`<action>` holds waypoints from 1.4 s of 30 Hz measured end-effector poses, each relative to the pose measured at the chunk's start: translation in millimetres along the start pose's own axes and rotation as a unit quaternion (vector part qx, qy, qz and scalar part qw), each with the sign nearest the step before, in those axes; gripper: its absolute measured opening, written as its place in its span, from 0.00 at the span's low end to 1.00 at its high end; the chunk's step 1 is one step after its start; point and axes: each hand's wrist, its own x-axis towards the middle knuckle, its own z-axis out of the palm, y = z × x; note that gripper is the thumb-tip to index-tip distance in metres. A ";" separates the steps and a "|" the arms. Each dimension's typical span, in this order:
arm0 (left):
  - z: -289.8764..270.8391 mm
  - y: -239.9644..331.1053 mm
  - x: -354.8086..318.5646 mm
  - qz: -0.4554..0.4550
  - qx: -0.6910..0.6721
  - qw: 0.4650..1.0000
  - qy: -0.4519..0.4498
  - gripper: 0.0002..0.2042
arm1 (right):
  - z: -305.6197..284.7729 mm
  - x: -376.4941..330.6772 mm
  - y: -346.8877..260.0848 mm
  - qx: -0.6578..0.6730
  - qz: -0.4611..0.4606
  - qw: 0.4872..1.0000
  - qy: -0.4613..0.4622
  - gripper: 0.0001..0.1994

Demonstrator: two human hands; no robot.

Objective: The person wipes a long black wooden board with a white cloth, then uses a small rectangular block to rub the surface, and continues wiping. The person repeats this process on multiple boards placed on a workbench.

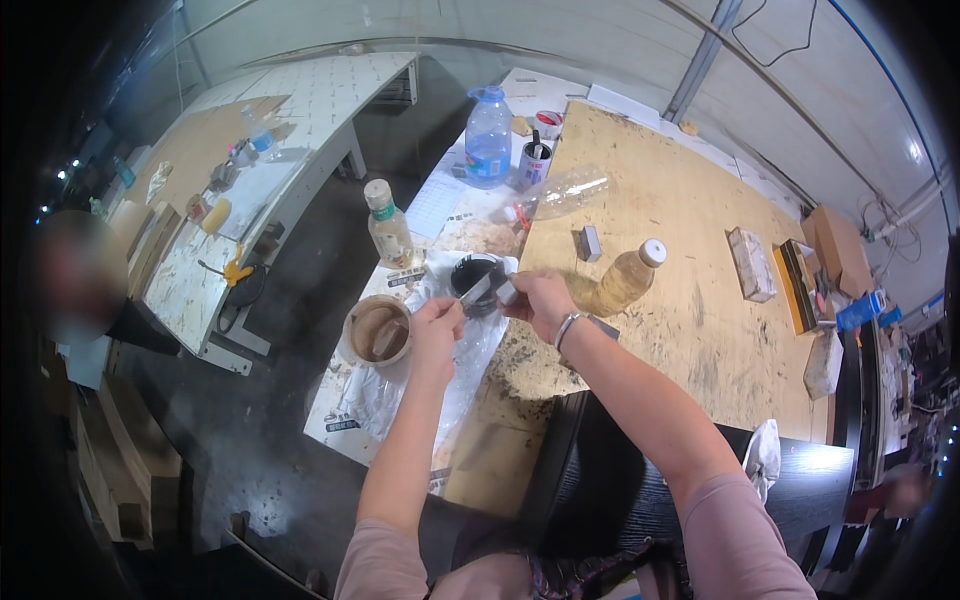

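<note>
Black-filled tub [478,272] just beyond, left hand [435,325] pinching flat scraper [477,289], right hand [537,300] closed around small block [507,292], steadying for wiping.

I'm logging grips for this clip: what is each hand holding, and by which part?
Left hand pinches the lower end of a thin grey stick. Right hand grips a small grey block at its fingertips.
</note>
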 end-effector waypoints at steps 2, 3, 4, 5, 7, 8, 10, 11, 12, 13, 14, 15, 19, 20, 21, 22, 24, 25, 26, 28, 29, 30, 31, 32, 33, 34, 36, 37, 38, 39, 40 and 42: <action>-5.1 -8.9 8.1 0.028 -0.008 0.999 0.019 0.06 | 1.9 -2.1 0.6 -0.001 -0.003 1.000 -0.017 0.10; -6.1 -10.8 9.0 0.044 -0.011 0.999 0.028 0.06 | 1.7 -2.5 0.4 -0.001 -0.006 1.000 -0.024 0.10; -6.8 -12.8 9.6 0.059 -0.015 0.997 0.036 0.06 | 1.7 -2.7 0.1 0.000 -0.005 1.000 -0.023 0.10; -2.7 -10.9 5.4 0.049 -0.010 0.998 0.027 0.06 | -0.3 -2.8 0.8 0.003 -0.002 1.000 -0.018 0.10; 6.6 -7.3 -3.0 0.029 0.000 1.000 0.010 0.06 | -5.0 -1.4 0.1 0.006 -0.002 1.000 -0.009 0.10; 4.1 -9.8 -0.2 0.033 0.000 0.999 0.020 0.05 | -3.6 -2.2 -0.6 0.004 -0.002 1.000 -0.010 0.10; -1.9 -15.7 8.2 0.039 -0.001 0.998 0.040 0.04 | 0.7 -4.4 0.0 0.005 0.000 1.000 -0.017 0.10; -2.2 -16.4 9.0 0.068 0.007 0.996 0.049 0.04 | 1.5 -5.6 0.5 0.007 0.001 1.000 -0.021 0.11; -2.7 -17.1 9.2 0.098 0.015 0.993 0.058 0.03 | 2.6 -6.3 0.3 0.009 0.003 1.000 -0.026 0.11; -3.0 -18.0 9.2 0.127 0.024 0.989 0.068 0.03 | 3.6 -6.4 -1.0 0.010 0.004 1.000 -0.024 0.11; -0.5 -16.1 6.1 0.234 0.126 0.960 0.091 0.02 | 3.5 -6.1 -0.8 0.014 0.006 1.000 -0.021 0.11; 2.3 -14.7 2.2 0.336 0.226 0.908 0.112 0.02 | 3.8 -6.0 -0.3 0.017 0.008 1.000 -0.017 0.11; 7.3 -1.3 -18.5 0.551 0.450 0.694 0.108 0.05 | 7.2 -6.4 0.0 0.030 -0.002 0.999 0.018 0.11; 6.5 -1.7 -23.0 0.549 0.460 0.690 0.103 0.05 | 10.3 -5.9 0.6 0.038 -0.006 0.999 0.026 0.11; 5.5 -3.1 -27.6 0.547 0.470 0.686 0.099 0.05 | 11.8 -5.7 0.5 0.045 -0.009 0.998 0.035 0.11; 4.7 -3.6 -31.6 0.544 0.480 0.681 0.095 0.06 | 11.8 -6.0 -0.1 0.037 -0.011 0.999 0.037 0.10; 3.4 2.4 -39.7 0.557 0.446 0.695 0.092 0.05 | 8.4 -4.8 -0.5 0.022 -0.015 0.999 0.047 0.10; 3.8 4.1 -41.3 0.562 0.429 0.701 0.091 0.05 | 6.4 -4.1 -0.8 0.025 -0.018 0.998 0.052 0.10; 3.6 3.5 -41.6 0.527 0.387 0.750 0.097 0.05 | 5.5 -3.6 0.2 0.028 -0.021 0.998 0.055 0.09; 4.6 1.3 -40.5 0.449 0.296 0.836 0.108 0.05 | 2.1 -3.1 2.2 0.030 -0.025 0.998 0.055 0.09; 6.3 0.0 -39.0 0.406 0.250 0.873 0.100 0.04 | 2.4 -3.7 1.2 0.028 -0.028 0.998 0.050 0.09; 9.4 -3.0 -36.6 0.362 0.202 0.906 0.091 0.04 | 2.8 -4.2 0.4 0.027 -0.031 0.998 0.044 0.09; 11.8 -5.9 -34.4 0.315 0.153 0.933 0.081 0.03 | 3.6 -4.7 -0.1 0.021 -0.027 0.999 0.035 0.09; 12.7 -9.7 -31.8 0.282 0.124 0.948 0.076 0.03 | 5.2 -6.4 -1.2 0.015 -0.024 0.999 0.026 0.10; 13.6 -13.4 -29.2 0.248 0.095 0.962 0.070 0.02 | 6.8 -8.1 -2.2 0.009 -0.020 1.000 0.016 0.10; 13.3 -17.0 -27.1 0.213 0.066 0.973 0.064 0.02 | 8.6 -9.8 -3.0 0.008 -0.019 1.000 0.011 0.10; 14.4 -17.4 -24.1 0.163 0.019 0.985 0.058 0.02 | 7.4 -11.9 -3.9 0.008 -0.020 1.000 0.005 0.10; 14.5 -17.4 -22.1 0.138 -0.004 0.989 0.055 0.02 | 5.6 -11.6 -3.8 0.009 -0.019 1.000 -0.003 0.09; 12.7 -19.5 -18.5 0.121 -0.017 0.991 0.062 0.02 | 4.6 -10.6 -3.1 0.010 -0.017 1.000 -0.013 0.09; 11.2 -23.1 -13.1 0.105 -0.030 0.992 0.069 0.02 | 3.2 -9.9 -2.4 0.010 -0.016 1.000 -0.024 0.09; 10.0 -26.1 -8.6 0.088 -0.043 0.992 0.075 0.02 | 1.5 -9.5 -1.3 0.011 -0.012 1.000 -0.023 0.09; 9.1 -29.7 -2.4 0.081 -0.031 0.993 0.077 0.03 | -1.4 -9.9 -0.6 0.012 -0.005 1.000 -0.022 0.09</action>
